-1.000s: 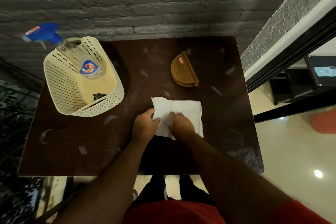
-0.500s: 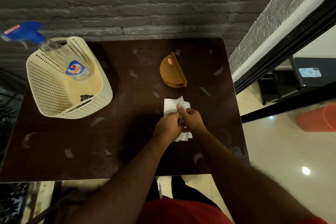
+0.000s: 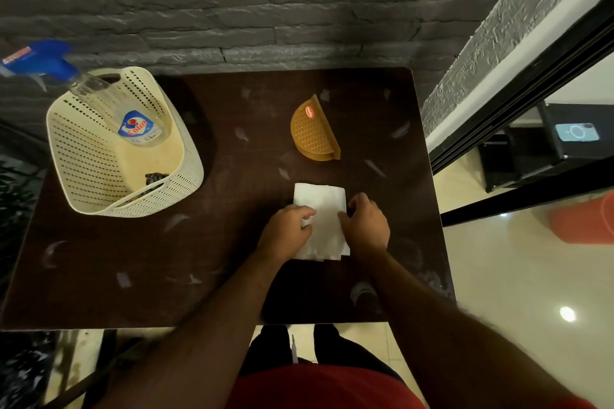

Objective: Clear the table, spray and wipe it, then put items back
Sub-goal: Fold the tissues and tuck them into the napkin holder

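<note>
Both hands (image 3: 287, 231) (image 3: 365, 226) low (fingers seemingly curled)

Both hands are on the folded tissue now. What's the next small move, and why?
Probably slide the tissue into the orange holder just beyond it. The tissue lies folded flat on the table, with the left hand and right hand pinching its side edges. The spray bottle already stands in the basket, so items seem to be going back.
</note>
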